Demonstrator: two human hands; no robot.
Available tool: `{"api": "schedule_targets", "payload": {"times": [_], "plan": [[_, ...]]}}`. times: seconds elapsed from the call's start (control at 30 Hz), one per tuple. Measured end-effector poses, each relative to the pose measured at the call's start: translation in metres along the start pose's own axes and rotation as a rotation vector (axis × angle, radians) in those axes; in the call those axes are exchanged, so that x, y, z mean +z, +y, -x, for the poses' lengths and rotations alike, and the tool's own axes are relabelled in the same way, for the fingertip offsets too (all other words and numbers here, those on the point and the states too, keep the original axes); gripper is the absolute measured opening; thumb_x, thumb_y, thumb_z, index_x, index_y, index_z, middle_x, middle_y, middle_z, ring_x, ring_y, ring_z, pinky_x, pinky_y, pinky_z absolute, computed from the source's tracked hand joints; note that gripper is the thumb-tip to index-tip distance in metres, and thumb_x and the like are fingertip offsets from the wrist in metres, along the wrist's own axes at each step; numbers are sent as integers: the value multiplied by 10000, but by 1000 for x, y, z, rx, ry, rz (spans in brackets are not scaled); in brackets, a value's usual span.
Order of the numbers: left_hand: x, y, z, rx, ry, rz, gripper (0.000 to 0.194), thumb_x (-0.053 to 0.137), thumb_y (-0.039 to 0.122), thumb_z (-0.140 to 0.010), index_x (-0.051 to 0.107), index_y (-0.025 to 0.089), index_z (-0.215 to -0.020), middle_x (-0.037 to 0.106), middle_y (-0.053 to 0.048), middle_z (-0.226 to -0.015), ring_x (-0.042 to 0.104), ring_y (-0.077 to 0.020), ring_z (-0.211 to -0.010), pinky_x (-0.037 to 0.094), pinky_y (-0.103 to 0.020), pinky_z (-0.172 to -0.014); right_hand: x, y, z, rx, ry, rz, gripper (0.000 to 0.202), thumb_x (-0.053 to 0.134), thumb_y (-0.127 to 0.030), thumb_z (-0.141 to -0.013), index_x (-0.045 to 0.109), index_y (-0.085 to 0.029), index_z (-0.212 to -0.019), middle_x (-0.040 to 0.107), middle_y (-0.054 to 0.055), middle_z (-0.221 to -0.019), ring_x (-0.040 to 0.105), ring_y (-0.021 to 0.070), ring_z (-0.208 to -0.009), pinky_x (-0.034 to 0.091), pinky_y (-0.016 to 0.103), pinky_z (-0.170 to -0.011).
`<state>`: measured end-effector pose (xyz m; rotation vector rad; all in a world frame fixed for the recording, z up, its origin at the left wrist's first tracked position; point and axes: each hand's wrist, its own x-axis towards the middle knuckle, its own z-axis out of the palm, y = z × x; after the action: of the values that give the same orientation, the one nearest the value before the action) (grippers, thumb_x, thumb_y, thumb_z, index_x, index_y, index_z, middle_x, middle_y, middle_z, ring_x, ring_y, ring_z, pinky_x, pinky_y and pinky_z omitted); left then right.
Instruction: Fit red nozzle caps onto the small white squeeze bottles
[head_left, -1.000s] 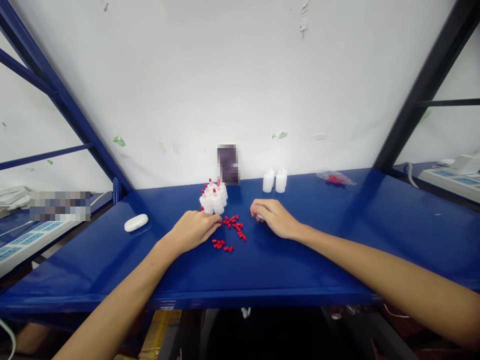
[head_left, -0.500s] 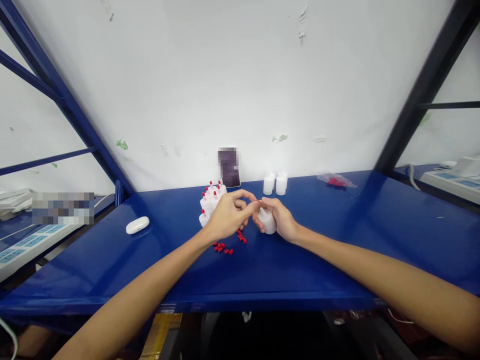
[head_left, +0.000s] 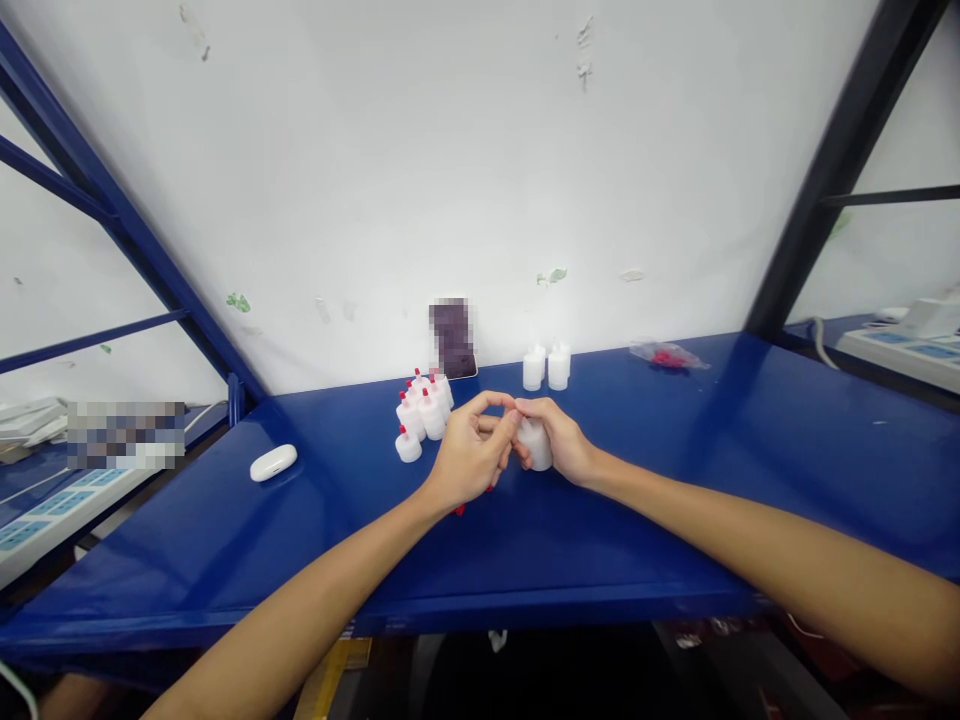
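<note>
My right hand (head_left: 559, 438) is wrapped round a small white plastic bottle (head_left: 535, 446), which stands upright over the blue table. At the bottle's top the thumb and fingers of my left hand (head_left: 480, 448) are pinched together, touching my right fingertips. The small red cap between them is now hidden by the fingers. Left of my hands stands a cluster of white bottles with red caps (head_left: 421, 405). A few loose red caps (head_left: 460, 510) lie under my left hand, mostly covered by it. Several white bottles without red caps (head_left: 546, 368) stand farther back.
A phone (head_left: 455, 340) leans against the wall behind the capped bottles. The clear bag with red caps (head_left: 667, 357) lies at the back right. A white earphone case (head_left: 274, 463) rests on the left of the blue table (head_left: 637, 560). Power strips flank both sides.
My left hand has come in closer to the bottle top, covering the red cap that showed at the fingertips and most of the loose caps. My right hand still holds the bottle.
</note>
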<state>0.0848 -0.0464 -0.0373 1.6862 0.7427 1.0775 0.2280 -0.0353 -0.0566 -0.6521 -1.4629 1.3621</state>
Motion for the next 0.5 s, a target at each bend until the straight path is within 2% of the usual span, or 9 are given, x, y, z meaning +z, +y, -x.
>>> {"api": "schedule_targets", "payload": {"times": [0.17, 0.33, 0.5], "plan": [[-2, -3, 1, -27, -53, -72, 378, 584, 521, -888, 537, 167, -1013, 580, 61, -520, 419, -60, -317, 315, -162, -327, 0, -4, 1, -45, -5, -9, 318, 473, -414, -868, 523, -180, -658, 504, -22, -427, 478, 126, -366, 354, 229, -379], [-9, -12, 0, 117, -28, -236, 283, 597, 396, -904, 643, 134, -999, 543, 46, -559, 489, -81, -489, 377, -201, -501, 0, -9, 8, -35, -20, 97, 176, 465, -378, -893, 493, -205, -874, 464, -83, -473, 396, 94, -343, 332, 184, -327], [-11, -14, 2, 180, -84, -302, 236, 561, 337, -929, 671, 130, -907, 612, 2, -635, 533, -114, -603, 413, -251, -639, -1, -10, 13, -92, -48, 177, 128, 450, -342, -905, 468, -219, -934, 464, -73, -592, 396, 81, -409, 336, 175, -352]]}}
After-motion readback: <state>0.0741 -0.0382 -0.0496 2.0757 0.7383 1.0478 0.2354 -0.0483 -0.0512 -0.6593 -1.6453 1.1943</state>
